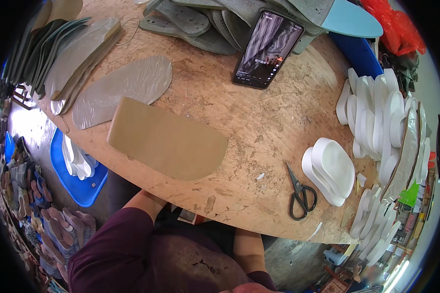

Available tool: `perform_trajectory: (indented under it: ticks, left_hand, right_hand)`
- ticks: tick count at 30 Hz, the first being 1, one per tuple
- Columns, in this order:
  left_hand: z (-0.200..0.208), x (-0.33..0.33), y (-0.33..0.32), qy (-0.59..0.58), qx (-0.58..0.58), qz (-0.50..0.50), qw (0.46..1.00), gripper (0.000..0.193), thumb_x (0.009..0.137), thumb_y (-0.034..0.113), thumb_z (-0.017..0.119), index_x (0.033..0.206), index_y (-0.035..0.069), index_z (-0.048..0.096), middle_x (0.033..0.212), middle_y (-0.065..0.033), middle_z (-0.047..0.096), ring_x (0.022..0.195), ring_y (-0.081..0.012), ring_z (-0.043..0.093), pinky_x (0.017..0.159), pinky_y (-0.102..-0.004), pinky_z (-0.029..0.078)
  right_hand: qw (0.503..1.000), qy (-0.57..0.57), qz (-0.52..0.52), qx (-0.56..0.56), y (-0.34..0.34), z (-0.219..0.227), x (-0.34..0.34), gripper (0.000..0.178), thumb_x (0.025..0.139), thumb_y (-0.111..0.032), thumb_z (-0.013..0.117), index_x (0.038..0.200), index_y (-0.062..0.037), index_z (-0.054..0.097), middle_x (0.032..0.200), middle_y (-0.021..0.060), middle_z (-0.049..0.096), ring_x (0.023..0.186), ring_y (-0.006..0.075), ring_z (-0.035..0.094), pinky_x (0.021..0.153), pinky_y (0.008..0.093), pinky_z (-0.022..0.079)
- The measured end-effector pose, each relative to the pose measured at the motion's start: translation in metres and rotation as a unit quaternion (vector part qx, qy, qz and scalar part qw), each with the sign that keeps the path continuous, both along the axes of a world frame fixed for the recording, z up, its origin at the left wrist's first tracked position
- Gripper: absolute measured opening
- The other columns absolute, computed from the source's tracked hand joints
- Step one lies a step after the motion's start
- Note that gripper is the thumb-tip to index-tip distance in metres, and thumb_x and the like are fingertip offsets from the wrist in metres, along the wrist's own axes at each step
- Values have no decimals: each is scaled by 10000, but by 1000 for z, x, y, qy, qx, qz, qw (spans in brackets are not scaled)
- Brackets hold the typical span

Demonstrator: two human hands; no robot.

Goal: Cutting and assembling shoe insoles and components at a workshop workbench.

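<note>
Neither of my hands shows. My left forearm (148,203) and my right forearm (249,249) both pass under the table's near edge, and the tabletop hides the hands and whatever they may hold. Nearest to them on the table lies a tan insole-shaped piece (167,141), flat, its rounded end to the right. One end of it overlaps a greyish insole sheet under clear film (124,90). Black-handled scissors (298,193) rest near the front edge at the right, points facing away from me. Beside them sit white shoe-sole pieces (333,171), nested together.
A phone (268,49) stands propped against a pile of grey soles (195,29) at the back. Film-covered sheets (83,58) are stacked at the far left. Rows of white soles (376,112) line the right edge. A blue tray (85,190) sits below the table's left side.
</note>
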State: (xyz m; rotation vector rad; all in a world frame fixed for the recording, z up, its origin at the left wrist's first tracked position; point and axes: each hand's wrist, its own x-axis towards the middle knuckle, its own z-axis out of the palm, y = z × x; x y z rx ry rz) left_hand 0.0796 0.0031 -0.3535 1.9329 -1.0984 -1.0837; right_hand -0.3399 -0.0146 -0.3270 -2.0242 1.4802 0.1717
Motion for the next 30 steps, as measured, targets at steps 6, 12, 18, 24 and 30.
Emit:
perform_trajectory:
  ticks: [6,12,18,24,30]
  left_hand:
    - [2,14,14,-27,-3,15,1000,514,973,446,465,1328,96,590,1439,-157,530,1316,-331,484,1113,-428,357]
    - [8,15,44,-53,-6,27,998,512,972,440,466,1324,90,593,1439,-159,530,1320,-332,482,1113,-427,357]
    - [21,10,75,-72,-12,35,997,510,972,434,467,1320,84,596,1439,-161,529,1324,-333,480,1113,-425,358]
    - [25,-3,95,-287,24,-26,957,441,962,322,481,1298,61,599,1418,-173,540,1320,-348,487,1117,-431,363]
    - [94,-24,91,-308,120,-22,943,600,850,38,538,1442,47,444,1512,-205,410,1400,-367,385,1163,-414,341]
  right_hand:
    - [1000,-6,-8,-5,13,14,-2,761,804,-218,774,1478,-107,437,1528,152,428,1424,335,364,1194,407,270]
    - [1000,-11,-21,-9,-38,13,52,779,793,-208,783,1481,-108,431,1529,153,426,1425,335,363,1196,409,268]
    - [999,-10,-37,-17,-36,31,60,797,782,-198,791,1485,-109,425,1530,155,424,1426,335,361,1198,411,265]
    - [998,-2,-50,-23,-45,34,46,816,771,-189,799,1489,-110,419,1531,156,422,1427,335,360,1200,412,262]
    - [992,-21,-125,1,-18,14,13,925,700,-115,835,1508,-132,385,1531,152,419,1439,318,343,1196,420,276]
